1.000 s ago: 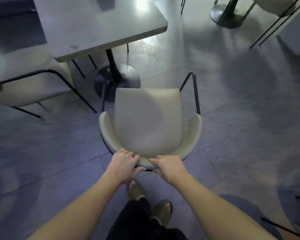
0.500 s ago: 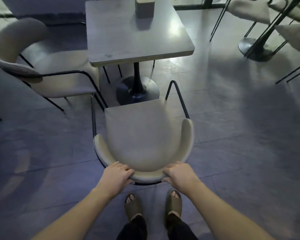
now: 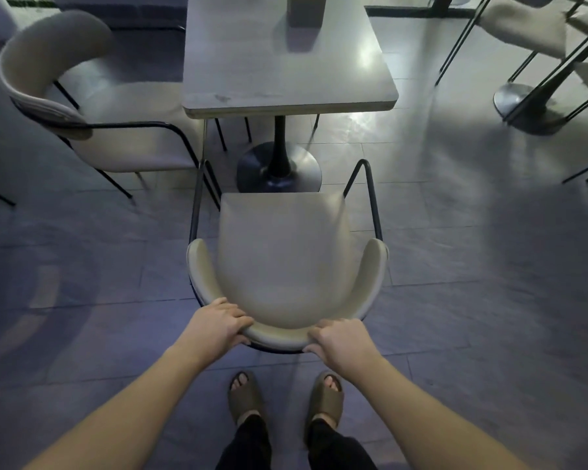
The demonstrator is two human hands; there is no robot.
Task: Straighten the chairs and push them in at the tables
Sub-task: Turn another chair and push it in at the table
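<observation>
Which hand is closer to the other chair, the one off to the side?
Left. The left hand grips the backrest end toward that chair; the right hand grips the far end.

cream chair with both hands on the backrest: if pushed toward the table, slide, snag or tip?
The chair probably slides easily: thin metal legs on smooth, glossy floor tiles. It likely stays rigid, given its padded shell on a steel frame. The left hand and right hand grip high on the backrest, so it could rock forward if a leg catches a grout line.
</observation>
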